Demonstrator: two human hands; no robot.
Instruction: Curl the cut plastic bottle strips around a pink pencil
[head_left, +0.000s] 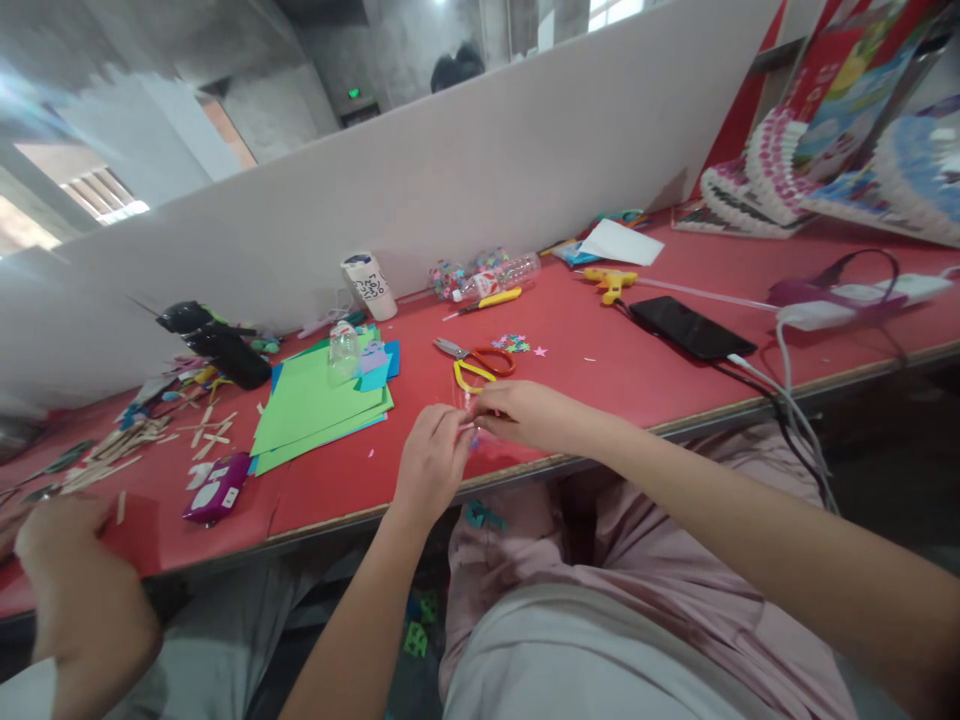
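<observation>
Near the table's front edge, my left hand and my right hand meet with fingertips pinched together. Between them is a small pale or clear piece, mostly hidden by the fingers, whose kind I cannot make out. Just beyond my fingers lie pliers with one red and one yellow handle, jaws pointing left. Behind the pliers is a little heap of colourful foam stars, with a pink star apart from it.
Green sheets carry a clear plastic piece on the left. Further back are a cup, a plastic bottle and a yellow cutter. A glue gun and a cabled phone lie right. A neighbour's arm rests far left.
</observation>
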